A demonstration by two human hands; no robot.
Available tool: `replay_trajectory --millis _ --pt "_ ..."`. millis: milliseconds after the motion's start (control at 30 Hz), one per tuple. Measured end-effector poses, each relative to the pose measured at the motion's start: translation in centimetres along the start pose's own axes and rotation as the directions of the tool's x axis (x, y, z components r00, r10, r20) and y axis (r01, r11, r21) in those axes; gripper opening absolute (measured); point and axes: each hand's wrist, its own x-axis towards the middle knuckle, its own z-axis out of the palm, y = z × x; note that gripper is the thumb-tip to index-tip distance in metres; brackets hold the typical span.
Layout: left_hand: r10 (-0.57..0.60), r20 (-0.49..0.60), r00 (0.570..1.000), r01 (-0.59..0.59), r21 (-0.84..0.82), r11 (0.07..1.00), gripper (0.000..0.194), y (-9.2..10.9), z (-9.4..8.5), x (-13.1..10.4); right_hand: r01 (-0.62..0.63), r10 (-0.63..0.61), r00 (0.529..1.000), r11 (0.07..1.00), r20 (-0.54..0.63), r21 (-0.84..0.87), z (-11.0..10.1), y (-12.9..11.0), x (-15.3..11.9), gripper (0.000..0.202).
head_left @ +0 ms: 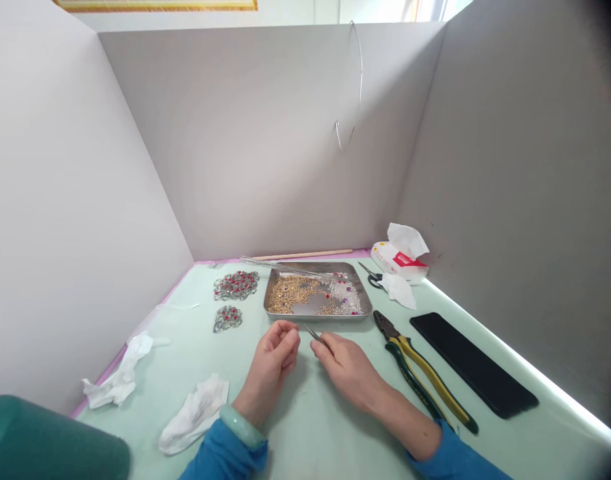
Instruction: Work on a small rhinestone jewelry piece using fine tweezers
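My left hand (273,360) is closed in a pinch at the near side of the bead tray; whatever tiny piece is between thumb and forefinger is too small to make out. A jade-coloured bangle (243,427) circles that wrist. Close by, my right hand (348,370) grips slim pointed metal tweezers (314,335), whose tip points at the left fingertips. Beyond both hands, a metal tray (318,317) holds gold beads (293,291), clear beads (348,293) and a few red and purple ones. Thin clear rods (265,262) lie across its far rim.
Two piles of wire pieces with red beads (236,285) (228,319) lie left of the tray. On the right are large pliers (415,373), a black phone-like slab (473,363), scissors (373,277) and a tissue box (398,261). Crumpled tissues (195,413) and a green container (50,440) sit left.
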Motion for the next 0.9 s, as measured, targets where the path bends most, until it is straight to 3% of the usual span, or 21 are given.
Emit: replay_trajectory --millis 133,467,900 --pt "0.013 0.01 1.0 -0.013 0.044 0.999 0.022 -0.11 0.04 0.06 0.024 -0.027 1.0 0.989 -0.014 -0.143 0.21 -0.1 -0.22 0.03" --pt "0.083 -0.055 0.995 -0.064 0.281 0.958 0.025 -0.71 -0.24 0.2 0.052 -0.057 0.998 0.974 -0.018 -0.221 0.41 0.07 -0.16 0.031" --pt "0.115 -0.075 0.99 -0.084 0.335 0.939 0.024 -0.55 -0.13 0.2 0.064 -0.074 0.997 0.955 -0.023 -0.29 0.64 0.19 -0.09 0.031"
